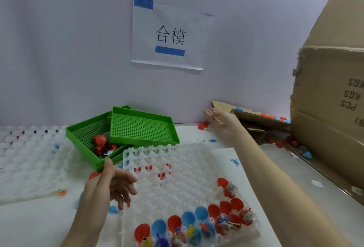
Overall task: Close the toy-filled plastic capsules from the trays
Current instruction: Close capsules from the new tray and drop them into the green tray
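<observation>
A white dimpled tray (pixel 177 183) lies in front of me. Along its near and right edges sit several open red and blue capsules (pixel 189 225) with small toys in their lower halves. My left hand (pixel 106 185) hovers over the tray's left edge with loosely curled fingers and holds nothing. My right hand (pixel 220 118) reaches far right with straight fingers, empty, next to the flap of a low cardboard box (pixel 254 116) holding closed red and blue capsules.
Two green mesh baskets (pixel 141 126) are stacked askew at the back, with red capsules in the lower one. Another white tray (pixel 29 160) lies on the left. A tall cardboard box (pixel 331 113) stands on the right. Loose capsules and toys dot the table.
</observation>
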